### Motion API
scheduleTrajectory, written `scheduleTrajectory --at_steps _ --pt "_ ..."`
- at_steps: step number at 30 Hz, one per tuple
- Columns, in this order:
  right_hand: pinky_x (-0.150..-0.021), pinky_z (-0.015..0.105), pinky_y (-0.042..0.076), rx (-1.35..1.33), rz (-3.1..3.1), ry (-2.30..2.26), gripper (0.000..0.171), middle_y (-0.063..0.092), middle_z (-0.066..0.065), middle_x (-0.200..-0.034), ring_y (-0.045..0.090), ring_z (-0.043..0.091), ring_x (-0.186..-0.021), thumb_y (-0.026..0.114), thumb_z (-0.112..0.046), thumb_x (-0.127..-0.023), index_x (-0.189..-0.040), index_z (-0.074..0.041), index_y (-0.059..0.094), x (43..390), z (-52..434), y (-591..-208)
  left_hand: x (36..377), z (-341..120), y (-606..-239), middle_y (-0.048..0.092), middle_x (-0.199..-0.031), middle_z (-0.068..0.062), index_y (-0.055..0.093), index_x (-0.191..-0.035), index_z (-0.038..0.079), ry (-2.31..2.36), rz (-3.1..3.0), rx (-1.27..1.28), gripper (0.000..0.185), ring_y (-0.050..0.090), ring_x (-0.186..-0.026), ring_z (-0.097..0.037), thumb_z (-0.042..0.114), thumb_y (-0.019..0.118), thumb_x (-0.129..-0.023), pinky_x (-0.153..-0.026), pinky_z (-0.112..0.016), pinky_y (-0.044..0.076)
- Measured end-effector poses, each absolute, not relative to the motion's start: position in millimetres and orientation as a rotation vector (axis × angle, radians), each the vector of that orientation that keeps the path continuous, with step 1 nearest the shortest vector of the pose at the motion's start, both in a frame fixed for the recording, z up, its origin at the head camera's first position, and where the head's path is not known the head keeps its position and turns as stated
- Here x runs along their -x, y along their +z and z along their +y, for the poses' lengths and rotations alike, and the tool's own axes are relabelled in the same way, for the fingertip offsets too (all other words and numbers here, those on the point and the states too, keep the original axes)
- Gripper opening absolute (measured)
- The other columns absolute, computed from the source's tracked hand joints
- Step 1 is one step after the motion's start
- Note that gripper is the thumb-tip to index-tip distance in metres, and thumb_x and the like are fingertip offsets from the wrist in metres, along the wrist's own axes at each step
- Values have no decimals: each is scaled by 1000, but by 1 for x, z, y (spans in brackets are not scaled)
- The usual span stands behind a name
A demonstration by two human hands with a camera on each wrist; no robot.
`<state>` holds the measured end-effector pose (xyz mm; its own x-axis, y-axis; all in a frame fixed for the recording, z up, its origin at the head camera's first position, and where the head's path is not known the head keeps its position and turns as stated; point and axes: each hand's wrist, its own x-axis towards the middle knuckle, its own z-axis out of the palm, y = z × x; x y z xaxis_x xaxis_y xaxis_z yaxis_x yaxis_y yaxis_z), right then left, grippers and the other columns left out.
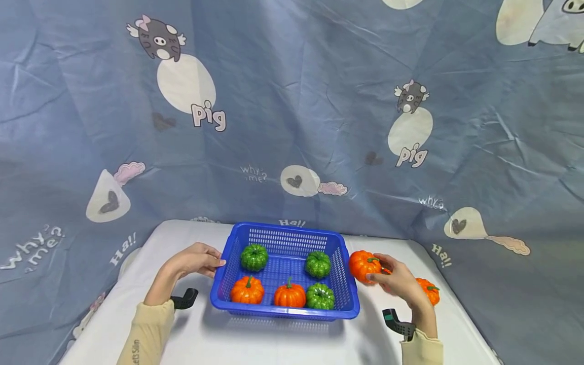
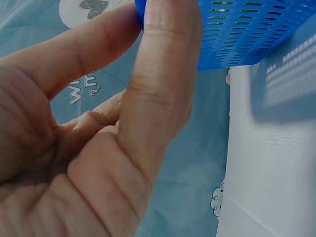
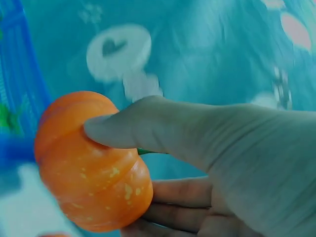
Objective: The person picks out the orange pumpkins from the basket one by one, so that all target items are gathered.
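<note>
A blue plastic basket (image 1: 285, 313) has three green pumpkins, one of them a green pumpkin (image 1: 254, 257) at the far left, and two orange pumpkins, one an orange pumpkin (image 1: 289, 295) near the front. My left hand (image 1: 201, 259) pinches the basket's left rim between thumb and fingers; the left wrist view shows these fingers (image 2: 165, 74) against the rim. Just outside the right rim, my right hand (image 1: 400, 279) grips another orange pumpkin (image 3: 91, 163), thumb across its side and fingers under it. Its green stem is mostly behind the thumb in the right wrist view.
Right of the right hand lies an orange pumpkin (image 1: 429, 291) on the white table (image 1: 255, 342). Another orange one is partly hidden behind that hand. A blue patterned cloth (image 1: 292, 126) hangs behind the table and along its sides.
</note>
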<state>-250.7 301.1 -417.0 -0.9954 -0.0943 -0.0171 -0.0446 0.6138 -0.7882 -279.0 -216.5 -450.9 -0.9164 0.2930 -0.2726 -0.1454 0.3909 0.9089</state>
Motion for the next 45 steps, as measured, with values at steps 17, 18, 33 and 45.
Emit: scheduleTrajectory --at_steps 17,18,33,45 --pt "-106 55 39 137 2665 -1236 69 51 30 -136 47 42 -128 76 -10 -75 -136 8 47 260 349 -461 278 -217 -450 69 -87 -11 58 -114 -13 1541 2273 -126 40 69 -74 -19 17 67 -90 -72 -37 61" --pt "-107 56 38 136 2659 -1234 69 50 30 -136 47 42 -128 76 -9 -75 -135 8 47 260 350 -463 277 -217 -449 69 -87 -11 58 -114 -13 1541 2273 -126 39 69 -73 -19 17 67 -90 -72 -37 61" --pt "-102 58 40 -16 2631 -1126 67 53 29 -129 49 42 -120 72 2 -67 -130 10 48 261 353 -476 277 -216 -449 70 -87 -11 57 -115 -14 1542 2271 -111 41 69 -73 -19 16 68 -89 -73 -37 61" --pt "-101 61 40 -21 2690 -1068 67 51 34 -129 49 46 -119 72 -3 -72 -130 17 44 259 346 -466 276 -216 -448 70 -88 -12 57 -116 -14 1546 2273 -117 43 70 -75 -20 17 68 -89 -72 -37 61"
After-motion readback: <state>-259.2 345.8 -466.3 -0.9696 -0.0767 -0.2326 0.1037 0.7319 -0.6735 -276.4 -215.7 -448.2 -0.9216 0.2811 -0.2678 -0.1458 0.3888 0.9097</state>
